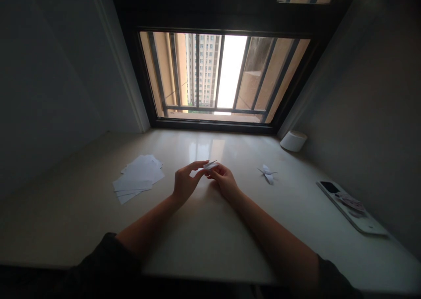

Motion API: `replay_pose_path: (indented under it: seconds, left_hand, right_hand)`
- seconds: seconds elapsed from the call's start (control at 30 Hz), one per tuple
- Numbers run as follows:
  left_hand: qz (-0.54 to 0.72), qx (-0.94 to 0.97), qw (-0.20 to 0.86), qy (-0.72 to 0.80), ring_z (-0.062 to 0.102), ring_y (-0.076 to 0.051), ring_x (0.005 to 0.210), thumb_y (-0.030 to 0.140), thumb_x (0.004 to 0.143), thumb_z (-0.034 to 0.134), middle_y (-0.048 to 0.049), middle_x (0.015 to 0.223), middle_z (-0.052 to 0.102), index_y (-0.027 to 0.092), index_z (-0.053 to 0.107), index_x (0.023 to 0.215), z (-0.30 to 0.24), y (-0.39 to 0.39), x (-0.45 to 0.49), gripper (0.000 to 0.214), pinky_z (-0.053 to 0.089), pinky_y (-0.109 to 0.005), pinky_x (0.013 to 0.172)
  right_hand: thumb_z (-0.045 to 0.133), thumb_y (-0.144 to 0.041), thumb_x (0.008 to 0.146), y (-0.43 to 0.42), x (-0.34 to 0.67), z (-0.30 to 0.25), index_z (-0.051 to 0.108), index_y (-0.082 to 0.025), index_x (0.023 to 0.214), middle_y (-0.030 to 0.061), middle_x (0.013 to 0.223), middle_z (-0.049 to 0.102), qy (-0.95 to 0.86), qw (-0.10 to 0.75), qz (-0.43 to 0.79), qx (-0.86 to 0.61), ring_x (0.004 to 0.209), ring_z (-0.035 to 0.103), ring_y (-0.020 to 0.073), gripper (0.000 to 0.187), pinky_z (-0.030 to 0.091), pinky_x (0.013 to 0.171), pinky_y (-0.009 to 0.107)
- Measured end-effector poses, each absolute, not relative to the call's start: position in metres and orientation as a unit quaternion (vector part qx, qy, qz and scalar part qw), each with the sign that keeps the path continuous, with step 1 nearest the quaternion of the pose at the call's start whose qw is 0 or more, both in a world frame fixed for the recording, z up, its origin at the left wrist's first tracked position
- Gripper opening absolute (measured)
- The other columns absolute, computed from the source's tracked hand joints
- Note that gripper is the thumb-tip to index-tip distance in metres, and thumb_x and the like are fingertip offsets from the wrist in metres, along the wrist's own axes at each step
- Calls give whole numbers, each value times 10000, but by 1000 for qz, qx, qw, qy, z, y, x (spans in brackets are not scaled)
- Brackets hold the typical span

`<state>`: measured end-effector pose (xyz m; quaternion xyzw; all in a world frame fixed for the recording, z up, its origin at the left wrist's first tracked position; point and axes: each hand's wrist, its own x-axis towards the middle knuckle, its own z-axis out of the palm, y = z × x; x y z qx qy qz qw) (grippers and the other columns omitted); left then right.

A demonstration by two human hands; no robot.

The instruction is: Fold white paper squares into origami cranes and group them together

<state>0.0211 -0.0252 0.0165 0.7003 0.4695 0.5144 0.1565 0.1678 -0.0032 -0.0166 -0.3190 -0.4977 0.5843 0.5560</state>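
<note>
My left hand (184, 181) and my right hand (224, 179) meet over the middle of the pale table (204, 228). Both pinch a small folded piece of white paper (210, 164) held just above the surface. The left fingertips grip its left end, the right fingers curl around its right end. A folded paper figure (267, 173) lies on the table to the right of my right hand. A loose stack of white paper sheets (138, 177) lies to the left of my left hand.
A barred window (220, 77) rises behind the table. A white round container (293, 140) stands at the back right corner. A phone and a flat white device (353, 206) lie along the right edge by the wall.
</note>
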Motion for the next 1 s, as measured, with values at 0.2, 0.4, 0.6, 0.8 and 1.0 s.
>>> replay_pose_path:
  seconds: [0.2, 0.4, 0.6, 0.8, 1.0]
  left_hand:
    - [542, 695, 174, 439, 677, -187, 810, 333, 769, 645, -6, 883, 728, 261, 715, 908, 15, -22, 19, 171, 524, -287, 732]
    - [541, 691, 175, 447, 680, -196, 818, 350, 757, 655, -6, 865, 730, 258, 723, 876, 17, -20, 15, 165, 531, -296, 747]
    - [534, 697, 195, 438, 679, -201, 835, 357, 753, 656, -1, 868, 729, 263, 723, 868, 19, -21, 16, 162, 529, -318, 786]
    - [540, 693, 208, 429, 677, -206, 853, 359, 757, 649, -5, 879, 728, 259, 720, 868, 19, -21, 16, 165, 527, -332, 806]
    - [548, 685, 215, 429, 677, -203, 859, 349, 755, 653, -3, 882, 728, 256, 723, 854, 18, -21, 16, 153, 525, -334, 820]
  right_hand:
    - [757, -356, 629, -7, 165, -11, 621, -222, 800, -13, 700, 628, -501, 576, 562, -317, 657, 585, 142, 256, 476, 648, 285]
    - [777, -288, 610, -10, 169, -5, 599, -243, 860, -16, 800, 638, -501, 617, 521, -312, 736, 612, 148, 310, 500, 695, 292]
    - [753, -364, 633, -7, 173, -8, 673, -224, 774, 14, 783, 691, -525, 603, 478, -362, 749, 641, 191, 214, 510, 728, 343]
    - [745, -375, 642, -8, 173, -6, 705, -228, 756, 27, 773, 710, -548, 607, 431, -382, 759, 648, 205, 191, 513, 739, 360]
    - [740, -368, 654, -10, 172, -4, 716, -228, 742, 27, 756, 715, -554, 606, 418, -389, 727, 644, 198, 168, 505, 729, 351]
